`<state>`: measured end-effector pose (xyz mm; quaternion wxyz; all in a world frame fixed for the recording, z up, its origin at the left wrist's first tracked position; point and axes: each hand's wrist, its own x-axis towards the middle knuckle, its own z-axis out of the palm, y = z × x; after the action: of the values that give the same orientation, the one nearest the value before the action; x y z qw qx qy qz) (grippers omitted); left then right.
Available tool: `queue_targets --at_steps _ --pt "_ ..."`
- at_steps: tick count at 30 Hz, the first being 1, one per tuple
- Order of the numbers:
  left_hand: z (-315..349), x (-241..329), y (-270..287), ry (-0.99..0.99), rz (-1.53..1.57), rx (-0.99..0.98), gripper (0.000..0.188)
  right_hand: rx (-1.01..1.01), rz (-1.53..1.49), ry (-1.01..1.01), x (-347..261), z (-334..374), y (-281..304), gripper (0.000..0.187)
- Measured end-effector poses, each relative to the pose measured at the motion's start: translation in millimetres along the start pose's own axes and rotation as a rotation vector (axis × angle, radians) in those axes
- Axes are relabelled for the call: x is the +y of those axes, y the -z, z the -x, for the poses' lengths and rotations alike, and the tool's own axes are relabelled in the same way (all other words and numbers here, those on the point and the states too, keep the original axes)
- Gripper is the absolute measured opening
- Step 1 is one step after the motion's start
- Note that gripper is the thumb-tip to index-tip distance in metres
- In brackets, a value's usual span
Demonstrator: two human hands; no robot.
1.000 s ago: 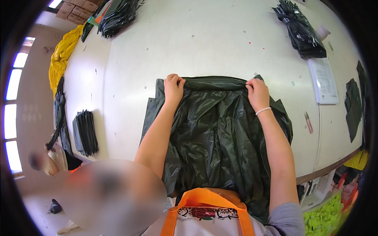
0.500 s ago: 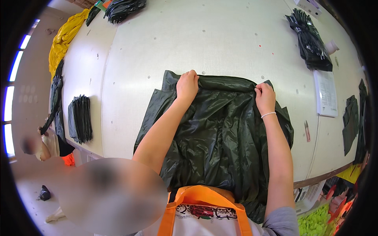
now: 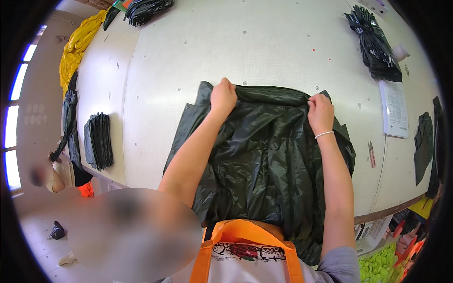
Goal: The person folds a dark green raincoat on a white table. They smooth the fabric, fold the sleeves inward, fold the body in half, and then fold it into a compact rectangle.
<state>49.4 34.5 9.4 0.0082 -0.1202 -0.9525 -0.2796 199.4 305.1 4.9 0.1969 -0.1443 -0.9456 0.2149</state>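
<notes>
Pinching fabric edge [image 3: 273,95], wide tbl [image 3: 264,54] beyond

I am in what looks like a garment workshop: my broad, pale tabletop [image 3: 188,52] carries a glossy dark-green fabric piece [image 3: 264,155], a stack of flat dark cloth pieces [image 3: 98,141], a tied bundle of shiny dark material [image 3: 376,49] and red-handled metal snips [image 3: 372,157]; a pale-topped co-worker [image 3: 65,174] is near its left edge.
</notes>
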Motion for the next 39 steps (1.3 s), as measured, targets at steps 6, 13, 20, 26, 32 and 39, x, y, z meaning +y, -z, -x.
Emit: queue_targets --at_steps 6,13,20,26,32,39 --pt "1.3 -7.7 17.4 -0.132 -0.087 0.165 0.009 -0.080 -0.195 -0.150 9.0 2.8 13.8 0.007" --pt "45.0 -110.4 71.5 0.383 -0.294 0.236 0.068 0.122 0.461 -0.205 174.8 92.6 97.8 0.048" --pt "70.8 -150.6 69.0 0.656 0.263 -0.079 0.031 0.000 0.383 -0.634 203.2 174.1 112.8 0.026" --pt "88.9 -88.0 73.3 0.578 1.058 0.178 0.026 0.170 -0.063 -0.520 191.7 149.6 100.2 0.029" --pt "142.7 -27.4 145.9 0.460 1.402 0.276 0.015 -0.137 -0.599 -0.133 -135.8 73.4 101.7 0.020" --pt "182.0 13.7 193.6 0.257 1.498 0.161 0.016 -0.210 -0.705 0.326 -298.0 50.6 100.7 0.025"
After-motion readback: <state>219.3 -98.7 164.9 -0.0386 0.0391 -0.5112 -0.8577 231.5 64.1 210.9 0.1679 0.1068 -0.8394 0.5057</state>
